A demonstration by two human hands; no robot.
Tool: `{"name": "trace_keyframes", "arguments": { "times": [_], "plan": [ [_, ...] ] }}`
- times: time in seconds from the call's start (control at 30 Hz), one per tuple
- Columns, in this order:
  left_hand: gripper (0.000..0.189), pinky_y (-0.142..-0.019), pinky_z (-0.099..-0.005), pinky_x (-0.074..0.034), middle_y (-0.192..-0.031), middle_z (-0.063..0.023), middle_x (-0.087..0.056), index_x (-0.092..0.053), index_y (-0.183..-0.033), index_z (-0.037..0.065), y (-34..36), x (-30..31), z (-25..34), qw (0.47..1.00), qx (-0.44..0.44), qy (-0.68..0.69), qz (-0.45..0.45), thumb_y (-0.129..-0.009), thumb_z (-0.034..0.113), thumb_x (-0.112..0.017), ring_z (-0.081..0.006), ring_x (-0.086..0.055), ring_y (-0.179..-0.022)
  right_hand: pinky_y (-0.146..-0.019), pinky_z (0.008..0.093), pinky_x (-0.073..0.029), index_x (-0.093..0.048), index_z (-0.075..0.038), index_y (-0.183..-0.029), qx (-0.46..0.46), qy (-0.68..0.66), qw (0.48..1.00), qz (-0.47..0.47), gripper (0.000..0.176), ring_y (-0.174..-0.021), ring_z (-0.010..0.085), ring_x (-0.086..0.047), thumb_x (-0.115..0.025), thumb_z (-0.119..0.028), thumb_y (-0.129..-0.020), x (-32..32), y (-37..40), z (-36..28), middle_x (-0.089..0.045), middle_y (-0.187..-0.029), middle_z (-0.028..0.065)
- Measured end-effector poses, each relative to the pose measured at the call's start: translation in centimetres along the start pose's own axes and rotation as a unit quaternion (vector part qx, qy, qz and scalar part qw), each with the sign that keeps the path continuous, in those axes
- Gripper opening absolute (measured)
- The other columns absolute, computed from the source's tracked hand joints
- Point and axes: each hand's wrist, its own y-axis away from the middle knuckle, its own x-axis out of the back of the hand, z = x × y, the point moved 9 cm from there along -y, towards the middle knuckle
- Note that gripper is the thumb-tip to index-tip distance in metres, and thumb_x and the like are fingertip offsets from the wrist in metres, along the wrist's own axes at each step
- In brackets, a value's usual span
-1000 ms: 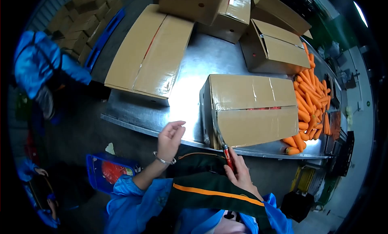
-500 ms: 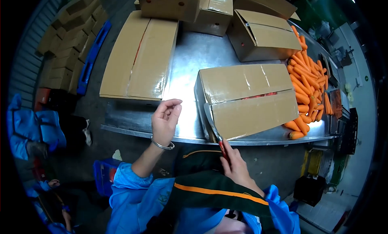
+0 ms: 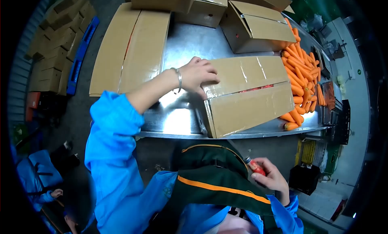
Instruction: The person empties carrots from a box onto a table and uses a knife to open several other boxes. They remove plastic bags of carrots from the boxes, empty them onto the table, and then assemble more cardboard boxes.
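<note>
My left hand (image 3: 199, 77) rests on the left end of a cardboard box (image 3: 250, 108), its fingers spread over the top corner. Clear tape and a narrow red-showing gap run along the lid. Low at the right, beside my dark apron, my right hand (image 3: 270, 175) is wrapped around a red handle (image 3: 256, 167) with a metal end; the blade seen before is not visible. Another closed box (image 3: 145, 52) lies to the left on the metal table (image 3: 182, 127). Orange carrots (image 3: 301, 72) are heaped just right of the nearer box.
More boxes (image 3: 258, 30) stand along the far side of the table. Stacked boxes (image 3: 52, 58) and a blue pallet (image 3: 82, 56) are on the floor at the left. At the lower left is another person (image 3: 38, 171) in blue. A black crate (image 3: 304, 180) sits at the lower right.
My left hand has moved right and forward onto the box's end. My right hand has drawn away from the box, down and right, with the red handle. The camera view has shifted slightly.
</note>
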Motion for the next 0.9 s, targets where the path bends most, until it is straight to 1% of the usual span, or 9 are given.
{"name": "trace_keyframes", "arguments": {
  "times": [0.07,0.1,0.17,0.23,0.27,0.33,0.37,0.63,0.9],
  "plan": [
    [0.060,-0.095,-0.0447,-0.027,-0.110,-0.0062,-0.051,-0.056,-0.111,0.018,-1.3,0.3,-0.7,0.998,-0.027,-0.002,-0.057,-0.061,0.048,-0.072,-0.0251,-0.043,-0.111,-0.071,0.0254,-0.044,-0.050,-0.003,-0.109,0.000,-0.026,0.998,0.053,0.035,-0.083,0.0109,-0.054,-0.063,-0.023,-0.083,1.9,-0.8,-0.7,-0.057,-0.090,0.0094],
    [0.063,-0.094,-0.0441,-0.027,-0.108,-0.0059,-0.052,-0.056,-0.110,0.018,-2.0,0.3,-0.6,0.995,-0.042,-0.003,-0.085,-0.059,0.052,-0.072,-0.0245,-0.044,-0.109,-0.068,0.0268,-0.044,-0.052,-0.003,-0.109,0.043,0.023,0.994,0.095,0.032,-0.078,0.0154,-0.055,-0.062,-0.019,-0.083,2.8,-1.8,-1.1,-0.057,-0.086,0.0098],
    [0.050,-0.097,-0.0479,-0.028,-0.089,-0.0027,-0.056,-0.057,-0.100,0.013,-1.4,0.4,1.3,0.975,-0.175,-0.134,-0.020,-0.069,0.052,-0.062,-0.0188,-0.054,-0.090,-0.066,0.0292,-0.045,-0.055,-0.002,-0.107,0.170,0.238,0.943,0.161,0.029,-0.074,0.0231,-0.054,-0.061,-0.015,-0.082,3.0,-3.5,-4.1,-0.056,-0.084,0.0118],
    [0.034,-0.099,-0.0442,-0.030,-0.081,-0.0013,-0.056,-0.057,-0.096,0.009,1.6,0.8,2.7,0.932,-0.280,-0.203,0.109,-0.079,0.039,-0.057,-0.0158,-0.055,-0.080,-0.065,0.0314,-0.045,-0.056,-0.003,-0.109,0.214,0.262,0.931,0.138,0.030,-0.075,0.0284,-0.053,-0.060,-0.015,-0.082,3.1,-4.8,-5.5,-0.054,-0.082,0.0137],
    [0.024,-0.098,-0.0375,-0.032,-0.080,-0.0001,-0.056,-0.058,-0.093,0.007,2.7,1.6,3.2,0.922,-0.276,-0.213,0.168,-0.082,0.028,-0.057,-0.0129,-0.055,-0.080,-0.066,0.0316,-0.045,-0.056,-0.004,-0.110,0.211,0.273,0.931,0.115,0.030,-0.076,0.0284,-0.054,-0.060,-0.015,-0.082,3.6,-5.3,-5.8,-0.054,-0.082,0.0138],
    [0.019,-0.097,-0.0368,-0.034,-0.078,-0.0006,-0.056,-0.057,-0.090,0.006,3.5,1.6,3.7,0.902,-0.264,-0.242,0.243,-0.079,0.022,-0.058,-0.0126,-0.056,-0.081,-0.064,0.0328,-0.046,-0.057,-0.007,-0.110,0.266,0.301,0.909,0.109,0.030,-0.075,0.0287,-0.055,-0.060,-0.018,-0.083,4.9,-6.6,-7.6,-0.055,-0.081,0.0132],
    [0.017,-0.097,-0.0364,-0.035,-0.078,-0.0009,-0.056,-0.057,-0.088,0.006,4.1,1.6,4.1,0.889,-0.257,-0.256,0.280,-0.078,0.019,-0.059,-0.0124,-0.056,-0.082,-0.061,0.0337,-0.047,-0.058,-0.009,-0.110,0.229,0.353,0.901,0.103,0.029,-0.073,0.0280,-0.057,-0.059,-0.021,-0.083,5.9,-7.7,-7.8,-0.055,-0.078,0.0120],
    [0.015,-0.100,-0.0348,-0.028,-0.088,0.0017,-0.059,-0.059,-0.091,0.011,4.6,1.5,4.2,0.901,-0.142,-0.277,0.301,-0.078,0.020,-0.060,-0.0095,-0.053,-0.094,-0.057,0.0352,-0.047,-0.060,-0.014,-0.109,0.318,0.530,0.784,0.052,0.030,-0.068,0.0261,-0.058,-0.060,-0.028,-0.082,7.6,-12.7,-12.6,-0.056,-0.077,0.0080],
    [0.023,-0.097,-0.0359,-0.028,-0.095,0.0023,-0.062,-0.063,-0.096,0.013,4.7,2.0,4.0,0.915,-0.106,-0.256,0.292,-0.078,0.028,-0.062,-0.0111,-0.053,-0.095,-0.060,0.0364,-0.046,-0.061,-0.014,-0.105,0.281,0.557,0.775,0.098,0.027,-0.069,0.0269,-0.057,-0.062,-0.024,-0.079,16.3,-12.8,-9.4,-0.055,-0.072,0.0078]
  ]
}}
